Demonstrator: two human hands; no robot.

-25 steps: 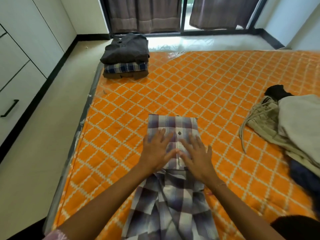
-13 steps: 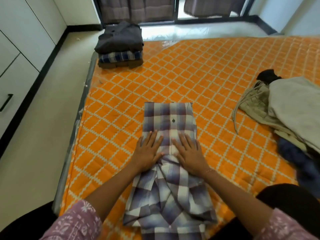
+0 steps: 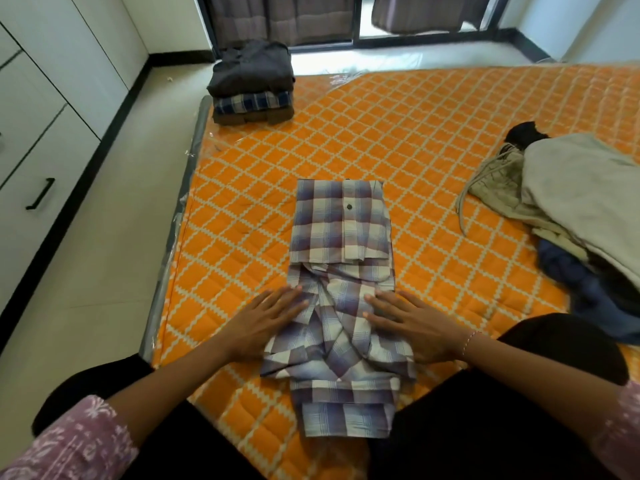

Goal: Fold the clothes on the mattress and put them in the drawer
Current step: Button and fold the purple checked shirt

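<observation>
Hands flat, left hand point(image 3: 268, 322), right hand point(image 3: 412, 325), pressing plaid shirt point(image 3: 341, 271)

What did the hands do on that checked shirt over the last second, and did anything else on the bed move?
Both hands slid back toward the person along the purple and white checked shirt: from pressing its folded upper part side by side, they parted, and the left hand and right hand now lie flat on either side of its crumpled lower part. Nothing was gripped. The folded stack of clothes and the loose heap of clothes stayed put.
</observation>
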